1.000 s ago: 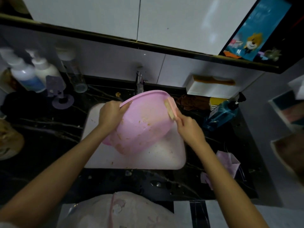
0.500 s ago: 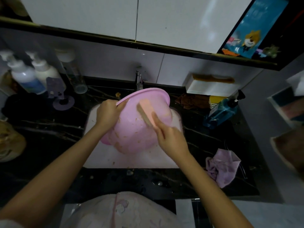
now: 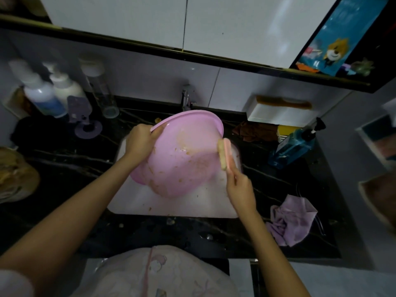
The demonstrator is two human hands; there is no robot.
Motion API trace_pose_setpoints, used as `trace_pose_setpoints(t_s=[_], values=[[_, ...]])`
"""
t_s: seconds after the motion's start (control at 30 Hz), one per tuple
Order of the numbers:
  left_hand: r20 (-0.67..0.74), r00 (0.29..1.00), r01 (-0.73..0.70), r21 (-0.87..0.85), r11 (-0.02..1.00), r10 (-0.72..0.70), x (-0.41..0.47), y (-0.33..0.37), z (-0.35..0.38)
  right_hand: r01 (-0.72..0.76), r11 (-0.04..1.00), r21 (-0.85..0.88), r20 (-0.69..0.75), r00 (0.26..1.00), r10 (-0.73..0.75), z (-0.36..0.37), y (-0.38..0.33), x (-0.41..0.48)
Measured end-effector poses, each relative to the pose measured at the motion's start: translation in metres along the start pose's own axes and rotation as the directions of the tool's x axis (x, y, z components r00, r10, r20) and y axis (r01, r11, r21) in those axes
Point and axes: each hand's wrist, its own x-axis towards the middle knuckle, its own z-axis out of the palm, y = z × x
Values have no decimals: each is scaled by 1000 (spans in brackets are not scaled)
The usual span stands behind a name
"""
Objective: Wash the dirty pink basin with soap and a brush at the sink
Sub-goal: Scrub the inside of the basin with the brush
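A pink basin [image 3: 184, 155] streaked with brown dirt is tilted over the white sink [image 3: 137, 198], its underside facing me. My left hand [image 3: 140, 142] grips the basin's rim at its upper left. My right hand [image 3: 241, 189] holds a pink brush [image 3: 225, 154] with tan bristles, which press against the basin's right side. Brown specks lie in the sink below the basin.
A tap [image 3: 186, 98] stands behind the sink. Pump bottles [image 3: 42, 91] and a clear bottle [image 3: 100, 93] stand on the black counter at the left. A blue soap bottle [image 3: 293, 146], a brown cloth [image 3: 255, 130] and a crumpled lilac cloth [image 3: 291, 219] lie at the right.
My right hand has swept the brush from the middle of the basin's underside back out to its right side. The left hand keeps its grip on the rim.
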Motion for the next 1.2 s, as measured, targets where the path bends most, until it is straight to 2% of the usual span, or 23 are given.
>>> trace_pose_setpoints(t_s=[0.07,0.17,0.23,0.3,0.37,0.43,0.5,0.57,0.6,0.67,0.73,0.77,0.8,0.87,0.93,0.97,1.03,1.1,1.13,1.2], values=[[1,1000,-8,17,1000,8,2,5,1,-36,997,62,-53,998,39,5,-9,19],[3,1000,1,47,999,-1,3,9,3,91,996,-6,-40,995,-91,20,-34,-1],[-4,1000,-4,57,998,5,4,6,3,196,974,-116,-4,980,-197,24,-31,-26],[-5,1000,-13,61,998,14,6,6,5,87,989,-116,-58,994,-94,21,-16,-19],[-12,1000,-21,69,997,22,6,8,6,-115,992,59,-134,983,122,20,-9,11],[-12,1000,-14,80,997,15,6,12,9,-130,975,180,-159,974,159,20,-26,13],[-15,1000,-3,82,997,4,3,12,9,0,996,87,-94,996,9,28,-47,-10],[1,1000,-8,84,996,7,2,12,9,193,978,-79,-43,979,-197,31,-48,-34],[3,1000,-17,76,997,17,0,13,10,228,961,-156,-42,970,-238,24,-42,-36],[-2,999,-43,75,996,43,-2,15,10,93,981,-173,-99,989,-111,12,-26,-16],[-11,999,-48,86,995,49,-2,17,13,-103,991,-88,-101,990,93,0,-18,8],[-17,999,-47,103,994,49,-1,17,13,-119,992,-44,-105,988,114,0,-23,11],[-16,999,-45,113,993,47,-1,18,14,-78,997,-23,-100,992,75,2,-32,7],[-7,999,-39,103,994,40,1,17,13,111,990,-86,-38,993,-114,14,-45,-12],[2,1000,-12,80,997,12,4,13,9,298,938,-179,67,955,-290,18,-37,-28],[8,1000,-2,72,997,1,5,11,8,311,925,-220,73,951,-302,12,-29,-29],[7,1000,3,73,997,-4,7,10,9,183,955,-234,-8,982,-190,-2,-17,-11],[9,1000,-3,87,996,3,7,15,13,16,988,-153,-75,997,-28,-5,-20,9],[11,1000,-8,87,996,8,7,17,14,-5,994,-105,-94,996,-5,0,-28,12],[16,1000,-2,84,996,0,7,15,16,56,992,-113,-63,996,-63,16,-47,-1]])
